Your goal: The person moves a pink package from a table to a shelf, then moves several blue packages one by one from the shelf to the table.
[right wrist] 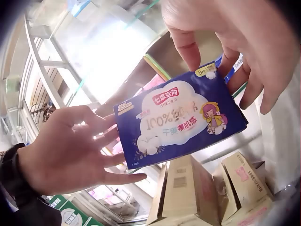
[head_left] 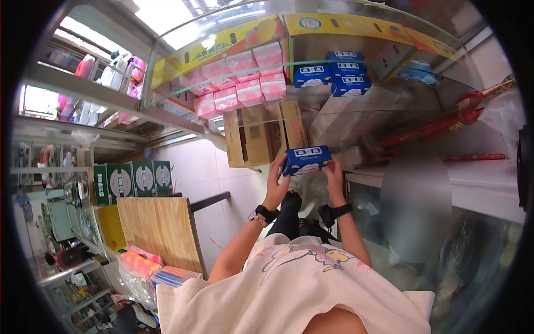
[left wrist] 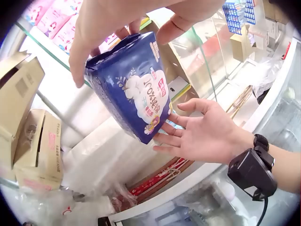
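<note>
Glass shelves (head_left: 308,63) stand near brown cardboard boxes (head_left: 247,136). Beside those boxes, left hand (head_left: 275,188) and right hand (head_left: 335,182) hold a rectangular blue packet (head_left: 306,160) in their fingers.

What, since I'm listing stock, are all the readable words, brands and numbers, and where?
"七度空间": held blue pack
"100%": same pack; characters after it washed out
"干爽裸肌感": same pack
"8片": its corner label
Too small or blurred: the pack's finer print, shelved blue packs, pink packs, green boxes, cartons, yellow display boxes.
</note>
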### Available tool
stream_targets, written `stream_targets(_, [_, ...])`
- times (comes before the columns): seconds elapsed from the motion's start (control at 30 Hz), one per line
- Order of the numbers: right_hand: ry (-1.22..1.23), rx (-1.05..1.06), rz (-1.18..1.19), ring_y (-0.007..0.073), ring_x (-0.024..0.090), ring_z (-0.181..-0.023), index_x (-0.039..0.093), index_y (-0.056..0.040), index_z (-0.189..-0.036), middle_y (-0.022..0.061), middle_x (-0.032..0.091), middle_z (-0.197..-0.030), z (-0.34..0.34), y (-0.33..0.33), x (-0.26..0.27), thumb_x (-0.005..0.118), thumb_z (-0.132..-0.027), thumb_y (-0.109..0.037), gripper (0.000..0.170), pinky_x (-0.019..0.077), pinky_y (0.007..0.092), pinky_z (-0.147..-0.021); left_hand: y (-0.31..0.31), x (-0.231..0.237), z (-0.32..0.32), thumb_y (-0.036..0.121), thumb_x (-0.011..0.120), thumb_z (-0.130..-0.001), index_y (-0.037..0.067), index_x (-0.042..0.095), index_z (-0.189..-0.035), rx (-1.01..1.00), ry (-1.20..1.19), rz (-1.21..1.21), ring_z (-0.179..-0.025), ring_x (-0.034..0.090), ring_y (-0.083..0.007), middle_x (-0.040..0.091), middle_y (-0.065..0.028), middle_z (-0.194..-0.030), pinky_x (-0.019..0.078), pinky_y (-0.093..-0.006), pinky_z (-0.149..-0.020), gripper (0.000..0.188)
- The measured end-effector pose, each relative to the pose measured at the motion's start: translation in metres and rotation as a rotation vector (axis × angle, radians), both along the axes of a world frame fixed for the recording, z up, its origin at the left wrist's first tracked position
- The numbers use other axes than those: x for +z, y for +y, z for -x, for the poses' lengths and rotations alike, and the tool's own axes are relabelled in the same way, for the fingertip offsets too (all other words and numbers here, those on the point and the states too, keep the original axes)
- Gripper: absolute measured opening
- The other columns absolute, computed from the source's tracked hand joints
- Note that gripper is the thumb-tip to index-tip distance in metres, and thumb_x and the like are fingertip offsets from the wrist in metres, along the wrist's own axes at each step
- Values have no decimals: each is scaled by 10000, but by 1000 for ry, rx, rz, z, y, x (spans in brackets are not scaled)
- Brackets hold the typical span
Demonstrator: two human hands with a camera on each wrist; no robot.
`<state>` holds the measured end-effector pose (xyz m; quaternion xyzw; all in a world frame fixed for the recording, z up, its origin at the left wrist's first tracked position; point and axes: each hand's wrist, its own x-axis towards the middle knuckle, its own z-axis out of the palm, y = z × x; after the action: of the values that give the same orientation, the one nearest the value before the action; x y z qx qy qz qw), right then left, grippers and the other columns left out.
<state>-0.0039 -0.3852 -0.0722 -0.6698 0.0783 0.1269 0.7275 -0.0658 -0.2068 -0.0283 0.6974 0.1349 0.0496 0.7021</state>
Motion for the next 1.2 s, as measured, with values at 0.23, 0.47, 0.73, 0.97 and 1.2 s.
stream_targets(0.23, [-4, 142, -136, 159, 503, -967, 413, 8, -1194, 92, 531, -1064, 69, -29, 10, 496, -808, -58, 401, 398, 279, -836, -33, 11, 91, -59, 470, -732, 82, 330, -1321, 115, -66, 14, -1169, 360, -213, 350, -67, -1290, 326, -318, -971, 621])
stream_targets(0.47, [41, 280, -111, 143, 492, -961, 495, -7, -1094, 71, 539, -1013, 135, -58, -8, 516, -797, -98, 311, 365, 265, -859, -63, 12, 185, -45, 499, -742, 78, 356, -1304, 231, -10, 22, -1135, 395, -219, 393, -70, -1248, 341, -323, -961, 594])
stream_targets(0.73, [180, 518, -40, 142, 473, -925, 461, -57, -1063, 49, 522, -975, 211, -27, 11, 535, -805, -199, 304, 340, 266, -844, -73, 1, 300, -6, 534, -781, 87, 393, -1279, 464, 111, -122, -1119, 421, -201, 385, -74, -1230, 445, -300, -852, 525])
stream_targets(0.97, [229, 771, -95, 128, 513, -849, 501, -67, -1022, 49, 557, -896, 240, 31, -1, 498, -849, -255, 255, 378, 249, -784, -60, 7, 387, 68, 490, -848, 94, 376, -1287, 755, 136, 8, -1056, 461, -168, 426, -68, -1208, 475, -298, -778, 454])
stream_targets(1.2, [77, 1072, -112, 97, 539, -763, 508, -56, -1055, 40, 575, -863, 320, 77, 34, 508, -864, -132, 206, 432, 228, -661, -70, 26, 481, 160, 472, -891, 101, 401, -1271, 1074, 104, 290, -1026, 485, -154, 446, -53, -1183, 507, -309, -740, 391])
